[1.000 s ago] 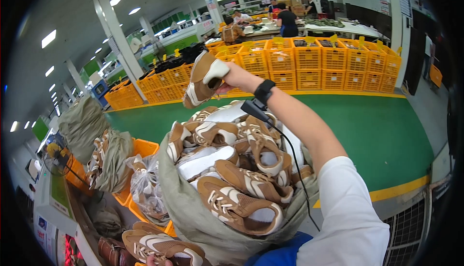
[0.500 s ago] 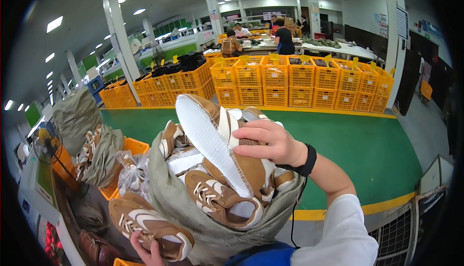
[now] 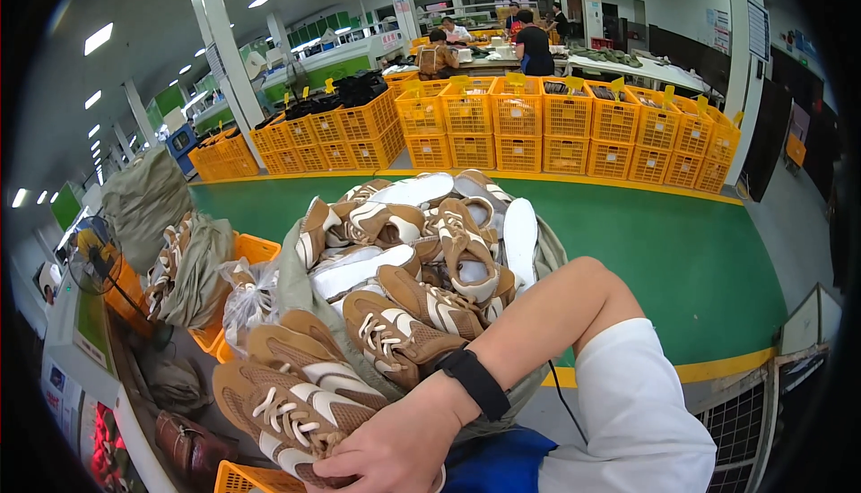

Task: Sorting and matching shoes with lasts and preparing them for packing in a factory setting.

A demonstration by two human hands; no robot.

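Note:
My right hand (image 3: 387, 450) has reached across to the lower left, a black wristband (image 3: 475, 382) on its wrist. Its fingers are curled on a brown-and-cream laced sneaker (image 3: 287, 403) at the near edge of the heap. More brown sneakers (image 3: 421, 255) fill an open grey-green sack (image 3: 291, 282) in front of me, some sole up. One white sole (image 3: 521, 240) lies on the right side of the heap. My left hand is out of the picture.
A second sack of shoes (image 3: 193, 269) leans on an orange crate (image 3: 256, 249) at the left, beside a fan (image 3: 90, 255). Rows of orange crates (image 3: 538, 125) line the green floor (image 3: 682, 260). People work at far tables (image 3: 534, 45). Dark leather shoes (image 3: 193, 444) lie lower left.
My right hand let go of the white-soled shoe it held above the heap and came down to the lower left onto a brown sneaker. The left hand seen earlier has left the view.

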